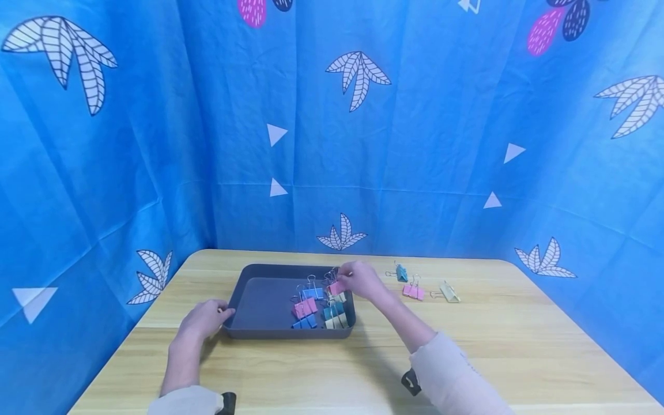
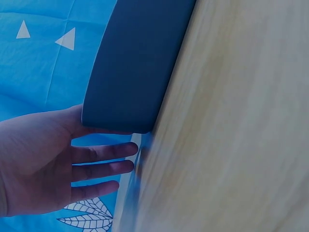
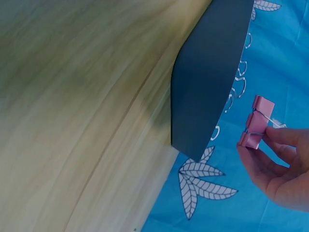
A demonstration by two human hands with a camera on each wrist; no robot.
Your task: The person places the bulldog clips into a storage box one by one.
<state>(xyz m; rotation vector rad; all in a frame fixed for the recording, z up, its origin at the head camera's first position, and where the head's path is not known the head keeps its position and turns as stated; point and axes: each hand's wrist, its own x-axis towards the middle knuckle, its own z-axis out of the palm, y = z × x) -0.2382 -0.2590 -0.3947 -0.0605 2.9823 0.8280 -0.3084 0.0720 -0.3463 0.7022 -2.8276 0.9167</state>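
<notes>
In the head view my right hand pinches a pink binder clip over the right end of a dark grey tray. The right wrist view shows the pink clip between thumb and fingertips, above the tray's rim. Several binder clips, such as a pink one, a blue one and a teal one, lie inside the tray's right side. My left hand holds the tray's left end near its front corner; in the left wrist view its other fingers are straight.
Right of the tray, a teal clip, a pink clip and a pale yellow clip lie on the wooden table. A blue patterned curtain stands behind and at both sides.
</notes>
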